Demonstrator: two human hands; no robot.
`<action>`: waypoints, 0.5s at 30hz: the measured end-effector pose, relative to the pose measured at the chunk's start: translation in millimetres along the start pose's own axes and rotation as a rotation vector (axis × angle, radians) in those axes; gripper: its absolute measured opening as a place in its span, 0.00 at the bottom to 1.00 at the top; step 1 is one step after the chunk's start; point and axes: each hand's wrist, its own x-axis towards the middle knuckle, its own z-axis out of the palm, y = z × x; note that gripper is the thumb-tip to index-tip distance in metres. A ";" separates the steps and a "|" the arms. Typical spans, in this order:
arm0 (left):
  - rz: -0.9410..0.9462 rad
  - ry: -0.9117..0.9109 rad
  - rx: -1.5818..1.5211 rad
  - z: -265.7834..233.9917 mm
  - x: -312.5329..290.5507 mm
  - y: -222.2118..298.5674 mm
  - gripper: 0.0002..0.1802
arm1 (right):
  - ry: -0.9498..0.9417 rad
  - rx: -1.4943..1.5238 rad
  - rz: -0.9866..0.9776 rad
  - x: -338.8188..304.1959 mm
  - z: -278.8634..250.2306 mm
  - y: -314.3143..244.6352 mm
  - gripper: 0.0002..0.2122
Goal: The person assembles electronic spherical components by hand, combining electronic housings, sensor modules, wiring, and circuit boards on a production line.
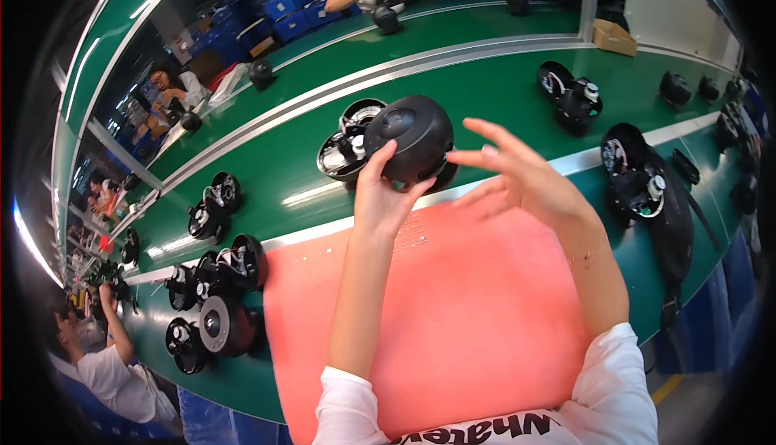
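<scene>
A glossy black round housing (419,131) is in my left hand (381,196), held above the far edge of the pink mat (428,307). The thumb presses on its near left side, and the other fingers are partly hidden beneath it. My right hand (517,172) is just right of the housing with its fingers spread; one fingertip is close to its side, and I cannot tell if they touch. Behind and left of the held housing, an opened black housing (343,152) with white inner parts rests on the green belt, partly covered from view.
Several opened black housings (242,259) and a grey-faced round unit (218,325) stand left of the mat. On the right lie another opened unit (638,186) and a black strap-like piece (675,259). A metal rail (404,65) runs behind the belt. Other people work beyond it and at far left.
</scene>
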 end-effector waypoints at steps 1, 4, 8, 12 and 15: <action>-0.022 0.120 0.056 -3.4 15.7 -10.7 0.40 | 0.150 -0.061 -0.082 3.2 -14.3 6.1 0.30; -0.060 0.223 0.176 -8.7 49.8 -39.2 0.49 | 0.641 0.144 -0.159 23.1 -78.1 30.4 0.29; -0.088 0.277 0.233 -10.3 78.3 -73.6 0.51 | 0.921 0.529 -0.231 34.0 -176.5 63.6 0.36; -0.080 0.225 0.230 -11.9 84.9 -81.9 0.55 | 1.143 0.614 -0.263 49.6 -216.5 66.0 0.41; -0.031 0.439 0.116 -15.5 80.2 -76.4 0.55 | 1.241 0.607 -0.333 60.8 -233.5 61.9 0.42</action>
